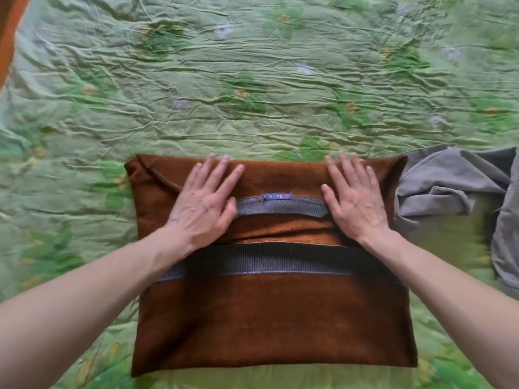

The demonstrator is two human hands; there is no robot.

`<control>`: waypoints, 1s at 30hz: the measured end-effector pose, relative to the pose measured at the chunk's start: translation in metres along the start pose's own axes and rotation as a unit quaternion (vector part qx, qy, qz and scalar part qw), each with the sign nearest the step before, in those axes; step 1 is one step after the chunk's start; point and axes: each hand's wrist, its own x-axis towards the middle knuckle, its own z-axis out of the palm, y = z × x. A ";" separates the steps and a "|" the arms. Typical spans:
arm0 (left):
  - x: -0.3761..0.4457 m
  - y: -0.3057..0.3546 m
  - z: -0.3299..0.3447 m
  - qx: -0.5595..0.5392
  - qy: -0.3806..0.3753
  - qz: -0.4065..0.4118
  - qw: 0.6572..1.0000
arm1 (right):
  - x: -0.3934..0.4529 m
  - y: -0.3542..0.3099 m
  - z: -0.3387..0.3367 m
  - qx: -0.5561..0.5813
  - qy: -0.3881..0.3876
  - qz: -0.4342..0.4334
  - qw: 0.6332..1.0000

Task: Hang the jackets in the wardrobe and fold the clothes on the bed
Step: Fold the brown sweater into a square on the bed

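A brown sweater (pixel 269 313) with grey ribbed collar and hem band lies folded into a rectangle on the green bed, its lower part doubled up over the body. A small blue label sits at the collar. My left hand (pixel 206 203) lies flat with straight fingers on the sweater's upper left, beside the collar. On the upper right my right hand (pixel 354 197) presses down the same way, fingers spread. Both hands touch the fabric without gripping it.
A crumpled grey garment (pixel 455 186) lies just right of the sweater, touching its upper right corner. The wrinkled green floral bedspread (pixel 252 80) stretches far beyond the sweater. An orange-brown surface (pixel 11 29) shows at the top left corner.
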 end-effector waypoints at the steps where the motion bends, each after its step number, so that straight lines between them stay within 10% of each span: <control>1: 0.000 0.019 0.006 -0.010 0.004 0.009 1.000 | -0.003 -0.007 0.002 0.009 0.025 -0.049 0.998; 14: -0.002 0.053 0.026 0.051 -0.059 0.008 0.997 | -0.020 -0.010 0.000 0.099 -0.108 -0.078 0.986; 18: -0.034 0.045 0.017 0.023 0.000 0.052 0.998 | -0.067 0.012 -0.011 0.084 -0.002 -0.077 0.994; 21: -0.081 0.034 0.022 0.001 0.056 0.233 0.971 | -0.125 0.026 -0.004 0.048 0.087 -0.112 0.989; 25: -0.155 0.022 0.025 0.043 -0.058 0.368 0.927 | -0.203 0.042 0.018 -0.026 0.040 -0.240 0.970; 30: -0.203 0.006 0.011 0.059 -0.152 0.292 0.942 | -0.236 0.042 0.006 -0.008 -0.056 -0.218 0.974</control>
